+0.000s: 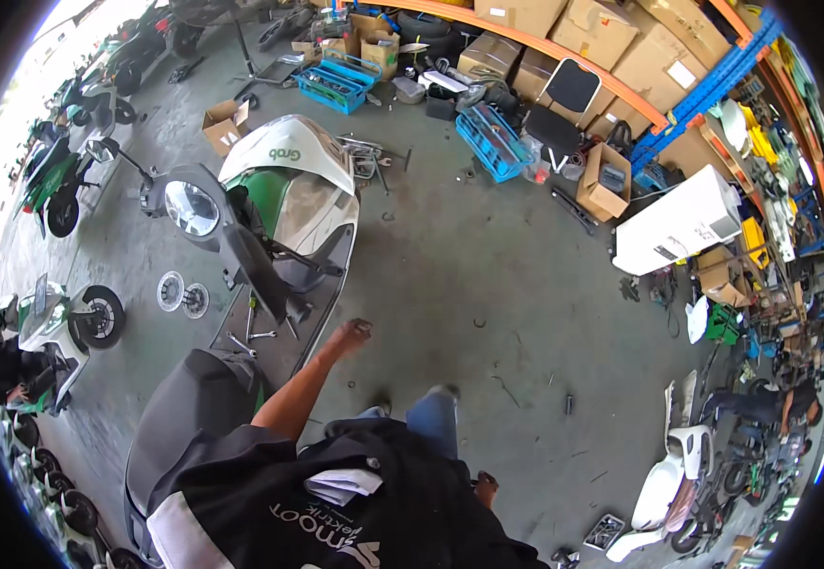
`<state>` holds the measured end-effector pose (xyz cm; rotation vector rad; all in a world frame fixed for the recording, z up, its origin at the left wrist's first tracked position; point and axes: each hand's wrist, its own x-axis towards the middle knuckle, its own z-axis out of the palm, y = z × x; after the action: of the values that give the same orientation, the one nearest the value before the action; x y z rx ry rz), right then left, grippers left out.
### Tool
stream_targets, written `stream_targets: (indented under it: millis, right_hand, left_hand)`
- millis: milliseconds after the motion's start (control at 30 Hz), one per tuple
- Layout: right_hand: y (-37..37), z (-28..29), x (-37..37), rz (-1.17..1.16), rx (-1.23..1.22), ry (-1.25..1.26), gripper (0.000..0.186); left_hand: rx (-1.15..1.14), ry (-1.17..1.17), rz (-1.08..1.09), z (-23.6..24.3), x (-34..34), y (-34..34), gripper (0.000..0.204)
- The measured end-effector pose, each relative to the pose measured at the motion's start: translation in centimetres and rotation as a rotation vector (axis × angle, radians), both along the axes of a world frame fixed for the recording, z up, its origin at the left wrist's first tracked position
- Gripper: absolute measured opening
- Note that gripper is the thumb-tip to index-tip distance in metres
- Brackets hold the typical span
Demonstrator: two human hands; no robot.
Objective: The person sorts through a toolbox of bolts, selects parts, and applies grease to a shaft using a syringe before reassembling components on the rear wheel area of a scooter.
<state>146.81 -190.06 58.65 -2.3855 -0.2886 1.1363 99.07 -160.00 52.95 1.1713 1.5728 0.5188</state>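
Note:
Beside the footboard of a white, green and grey scooter point(284, 180), my left hand point(350, 337) hangs in the air with its fingers curled in. Nothing shows sticking out of it. On the footboard point(298, 334) lie several wrenches point(252, 336) and a green-handled screwdriver point(251, 308). The scooter's dark seat point(189, 403) is next to my left forearm. My right hand point(485, 488) is low beside my body, partly hidden by my dark shirt; its fingers are hard to make out. It appears apart from any object.
Two round discs point(183, 295) lie left of the scooter. Blue tool crates point(492, 142), a black chair point(564, 104) and a white cabinet point(677, 220) stand farther off. A shelf holds cardboard boxes point(597, 33). At right, another person point(763, 410) bends near a white scooter point(663, 484).

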Motion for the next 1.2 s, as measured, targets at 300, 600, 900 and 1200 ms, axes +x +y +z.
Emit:
stream_targets:
  millis: [300, 600, 900, 1200]
  right_hand:
    - [35.8, -8.6, 5.9, 0.489, -0.232, 0.099, 0.029]
    - [102.9, -5.1, 11.9, 0.73, 0.443, -0.335, 0.025]
    - [131.4, -2.4, -16.1, 1.186, 0.455, -0.023, 0.018]
    - [146.0, -7.8, -22.5, 1.007, -0.064, 0.22, 0.026]
  left_hand:
    - [-0.234, -0.026, 0.539, -2.1, -2.2, 9.9, 0.031]
    - [-0.681, -0.239, 0.871, -2.1, 2.5, 17.1, 0.03]
    - [-0.758, -0.309, 1.027, -3.7, 0.5, 43.3, 0.037]
    - [-0.017, -0.307, 1.181, 1.4, -28.4, 87.5, 0.039]
